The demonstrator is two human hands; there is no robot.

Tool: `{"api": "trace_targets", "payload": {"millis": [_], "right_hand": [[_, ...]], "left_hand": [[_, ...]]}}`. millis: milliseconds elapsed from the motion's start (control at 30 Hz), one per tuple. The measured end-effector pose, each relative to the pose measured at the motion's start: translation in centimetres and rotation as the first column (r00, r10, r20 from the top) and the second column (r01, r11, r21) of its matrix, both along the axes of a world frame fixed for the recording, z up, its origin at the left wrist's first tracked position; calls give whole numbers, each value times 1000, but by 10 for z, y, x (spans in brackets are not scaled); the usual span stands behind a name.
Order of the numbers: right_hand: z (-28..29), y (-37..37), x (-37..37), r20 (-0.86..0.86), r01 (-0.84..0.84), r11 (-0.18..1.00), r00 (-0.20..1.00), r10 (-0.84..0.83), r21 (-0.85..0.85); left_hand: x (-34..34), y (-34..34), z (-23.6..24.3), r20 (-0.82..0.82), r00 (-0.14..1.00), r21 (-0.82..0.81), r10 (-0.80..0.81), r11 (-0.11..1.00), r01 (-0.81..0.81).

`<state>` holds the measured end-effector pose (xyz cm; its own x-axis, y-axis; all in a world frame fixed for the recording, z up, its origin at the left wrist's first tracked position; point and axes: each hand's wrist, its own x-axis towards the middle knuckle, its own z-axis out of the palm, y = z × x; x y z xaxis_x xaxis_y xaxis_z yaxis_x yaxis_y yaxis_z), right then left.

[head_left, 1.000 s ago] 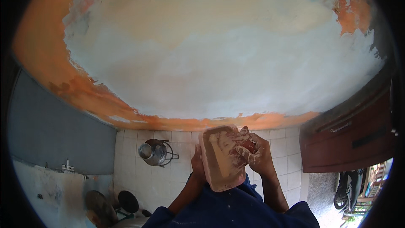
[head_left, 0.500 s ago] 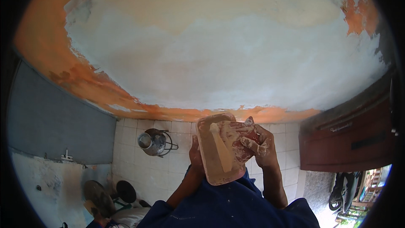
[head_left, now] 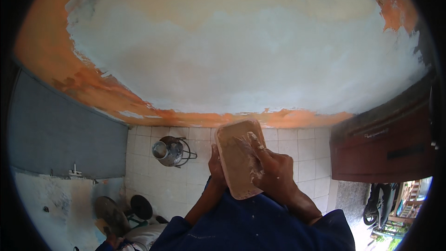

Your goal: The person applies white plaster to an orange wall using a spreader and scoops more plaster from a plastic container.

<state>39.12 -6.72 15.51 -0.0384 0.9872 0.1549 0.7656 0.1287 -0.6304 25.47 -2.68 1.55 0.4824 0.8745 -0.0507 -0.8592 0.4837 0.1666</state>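
Note:
My left hand (head_left: 215, 168) grips the left edge of a shallow rectangular tray (head_left: 239, 128) with a tan, putty-like layer inside. My right hand (head_left: 278, 173) is over the tray's right half, fingers pointing up and smeared with paste. Under those fingers lies a flat, paste-coated scraper (head_left: 248, 152), pressed against the tray's inside; most of it is hidden by the hand. The tray is held in front of my blue clothing, close to the foot of the wall.
Ahead rises an orange wall (head_left: 218, 65) with a large whitish patch. A paste-smeared pot-like container (head_left: 173, 154) stands in a metal frame on the tiled floor (head_left: 200, 174). A grey panel (head_left: 65, 125) is left, a dark red door (head_left: 381, 146) right. Another person's hand (head_left: 111, 241) shows lower left.
My right hand has swung from the tray's right side over onto it, turning the scraper face down. The light ridge of paste on the tray is spread or covered.

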Motion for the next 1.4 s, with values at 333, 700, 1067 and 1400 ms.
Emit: {"api": "trace_targets", "payload": {"millis": [333, 700, 1067, 1400], "right_hand": [[-3, 4, -1, -42, 43, 999, 998, -44, -13], [-15, 11, 2, 10, 48, 999, 999, -48, -6], [-21, 6, -7, 42, -49, 998, 998, 47, 50], [-11, 16, -2, 156, 108, 994, 982, -105, -9]], "left_hand": [[0, 3, 25, -19, 1000, -5, -9, 1000, 8], [3, 8, 27, -56, 998, -60, -5, 998, 2], [0, 8, -3, 205, 978, -14, -49, 998, 53], [0, 10, 5, -143, 982, -67, -123, 991, 114]]}}
